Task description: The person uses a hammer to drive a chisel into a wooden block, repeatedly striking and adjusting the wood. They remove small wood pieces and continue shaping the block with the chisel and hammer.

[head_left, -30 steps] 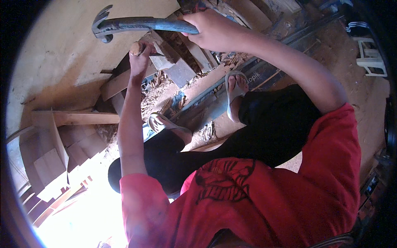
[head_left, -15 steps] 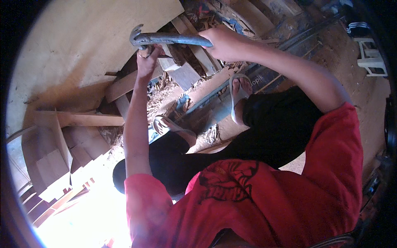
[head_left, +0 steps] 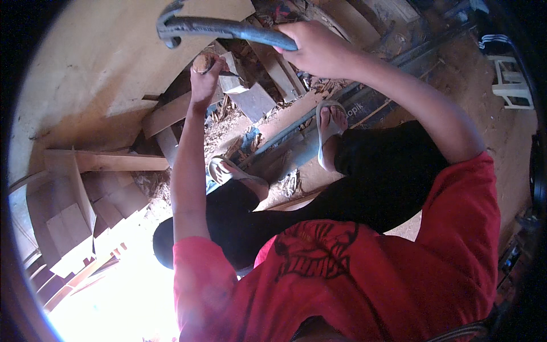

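Observation:
My right hand (head_left: 319, 50) is closed around the end of a claw hammer (head_left: 228, 28) with a blue-grey handle. The hammer's head is raised at the upper left, apart from my left hand. My left hand (head_left: 205, 85) grips a chisel (head_left: 203, 62) by its wooden handle, whose round butt end shows above the fist. A thin dark part of it sticks out to the right of the fingers. Just beyond lie wood offcuts (head_left: 254, 102) and a large pale wooden panel (head_left: 108, 62). Where the chisel's tip rests is hidden.
Wood chips (head_left: 222, 117) and boards litter the ground around my sandalled feet (head_left: 331, 122). Leaning thin boards (head_left: 71, 225) stand at the left, beside very bright light. A white plastic stool (head_left: 513, 85) is at the far right.
The hammer has lifted up and to the left, away from the chisel's butt end, as my right hand rose slightly. My left hand holds the chisel in nearly the same place.

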Action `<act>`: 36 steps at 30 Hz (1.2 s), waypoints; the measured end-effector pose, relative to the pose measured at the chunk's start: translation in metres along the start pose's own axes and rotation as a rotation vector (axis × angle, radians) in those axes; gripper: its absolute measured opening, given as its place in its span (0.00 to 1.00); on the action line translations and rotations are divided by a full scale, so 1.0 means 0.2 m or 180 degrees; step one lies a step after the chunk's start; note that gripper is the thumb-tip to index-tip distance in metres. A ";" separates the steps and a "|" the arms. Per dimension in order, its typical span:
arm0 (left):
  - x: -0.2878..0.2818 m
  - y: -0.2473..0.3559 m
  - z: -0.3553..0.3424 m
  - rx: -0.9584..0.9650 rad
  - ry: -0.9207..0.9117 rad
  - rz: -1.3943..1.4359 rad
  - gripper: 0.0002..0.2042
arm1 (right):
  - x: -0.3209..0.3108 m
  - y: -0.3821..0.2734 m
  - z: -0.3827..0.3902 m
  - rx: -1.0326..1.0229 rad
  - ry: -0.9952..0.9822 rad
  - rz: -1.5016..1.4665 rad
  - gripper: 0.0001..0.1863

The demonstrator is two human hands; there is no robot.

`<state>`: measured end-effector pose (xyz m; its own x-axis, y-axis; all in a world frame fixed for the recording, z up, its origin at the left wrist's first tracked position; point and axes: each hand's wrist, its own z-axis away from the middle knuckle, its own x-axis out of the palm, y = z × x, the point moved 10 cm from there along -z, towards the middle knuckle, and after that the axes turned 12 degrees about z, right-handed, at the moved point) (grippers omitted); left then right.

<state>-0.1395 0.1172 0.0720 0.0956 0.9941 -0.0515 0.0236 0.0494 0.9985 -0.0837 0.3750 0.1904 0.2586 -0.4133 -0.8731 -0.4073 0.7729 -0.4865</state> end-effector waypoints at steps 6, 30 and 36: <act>0.02 -0.04 0.02 -0.0093 -0.0006 0.0708 0.05 | 0.10 0.06 0.01 -0.0103 -0.0203 0.0356 0.05; 0.10 0.00 0.02 -0.0148 -0.0245 -0.0055 0.05 | 1.18 1.25 0.52 0.1395 -0.0135 0.0745 0.21; 0.06 -0.05 0.06 -0.0216 -0.0235 -0.0107 0.05 | 1.08 1.04 0.38 0.0778 0.0331 0.1246 0.26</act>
<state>-0.1262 0.1283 0.0621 0.1690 0.9821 -0.0837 -0.0390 0.0915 0.9950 -0.0457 0.4821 -0.0972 0.0325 -0.1047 -0.9940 -0.2352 0.9658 -0.1094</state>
